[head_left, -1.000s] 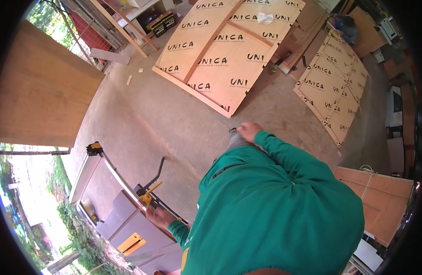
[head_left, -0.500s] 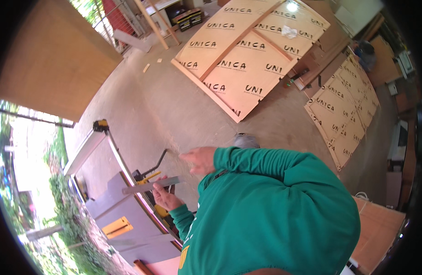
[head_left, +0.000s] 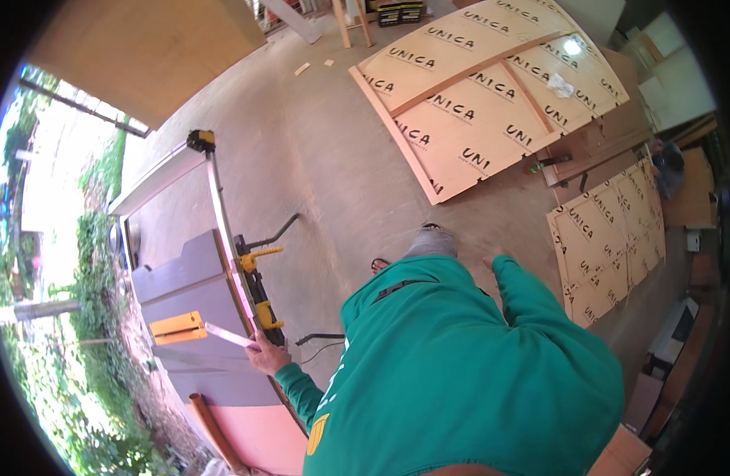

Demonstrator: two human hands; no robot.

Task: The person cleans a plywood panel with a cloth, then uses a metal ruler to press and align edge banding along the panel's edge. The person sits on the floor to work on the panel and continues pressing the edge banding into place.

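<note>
My left hand grips one end of a flat metal strip over the table saw at my left. The strip's far end lies at the yellow throat plate. Beside the hand, a long rail carries black fittings with yellow levers. My right hand hangs out at my right beside my body, small and partly hidden by my sleeve, so its grip is unclear.
Large printed boards with wooden battens and a second printed panel lie to the front and right. A plywood sheet stands at the upper left. Someone in dark clothing is at the far right. My feet are on concrete.
My left hand has left the yellow lever and now holds the metal strip. My right hand came across toward the strip, then swung back to my right. The whole view has shifted.
</note>
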